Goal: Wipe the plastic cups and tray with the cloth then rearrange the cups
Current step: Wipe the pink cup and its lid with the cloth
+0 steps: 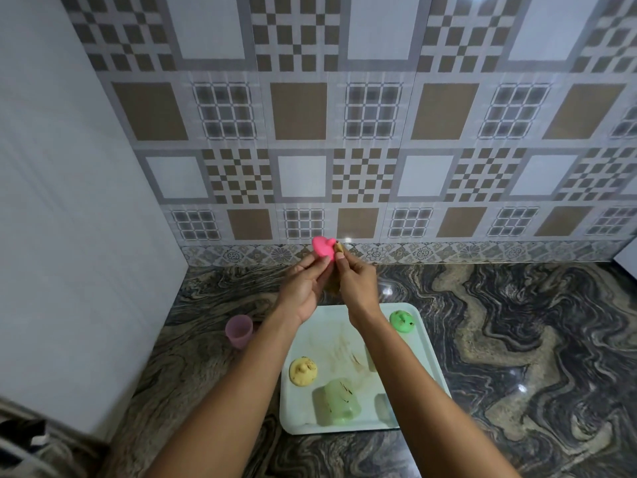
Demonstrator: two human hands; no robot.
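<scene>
My left hand (303,282) holds a bright pink plastic lid (322,250) up above the counter. My right hand (355,276) pinches a small brownish cloth (339,248) against the lid's right edge. Below, a pale green tray (427,353) with brown smears lies on the counter. On it are a yellow lid (302,371) at the left, a green lid (401,321) at the back right, and a translucent green cup (337,401) lying on its side in front. Another pale cup (383,407) is partly hidden by my right forearm. A pink translucent cup (239,331) stands upright on the counter left of the tray.
The dark marbled stone counter (517,339) runs right of the tray. A patterned tile wall (344,132) rises behind. A white panel (69,236) closes the left side. Dark objects sit at the bottom left corner (31,446).
</scene>
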